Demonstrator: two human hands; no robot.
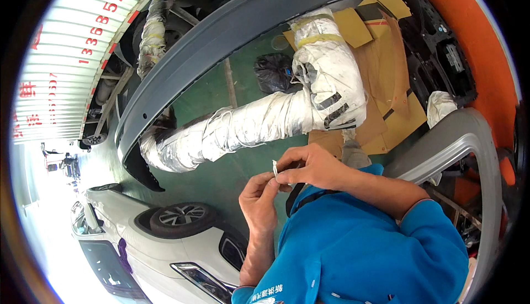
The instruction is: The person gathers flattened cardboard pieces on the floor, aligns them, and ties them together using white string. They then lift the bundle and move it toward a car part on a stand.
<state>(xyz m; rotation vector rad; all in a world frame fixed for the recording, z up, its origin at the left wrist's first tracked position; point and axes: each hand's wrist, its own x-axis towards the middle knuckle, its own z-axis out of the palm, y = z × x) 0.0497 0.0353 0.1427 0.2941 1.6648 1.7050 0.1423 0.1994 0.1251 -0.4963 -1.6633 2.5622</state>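
Note:
In front of my chest, my left hand [259, 193] and my right hand [312, 167] meet fingertip to fingertip. Between their pinched fingers is a small, narrow white scrap [275, 167], twisted or folded; I cannot tell if it is paper or tape. The fingers hide its lower end. Just beyond my hands runs a thick stand [243, 130] wrapped in whitish plastic and tape. A long dark grey car bumper [207, 42] arches across that stand, its near left end hanging low. Neither hand touches the stand or the bumper.
A white car [160, 249] stands at the lower left. Flattened cardboard [381, 78] and a black plastic bag [273, 72] lie on the green floor [210, 83]. At right are a grey curved body panel [486, 155] and a black part [447, 56]. A white truck body [77, 44] fills the upper left.

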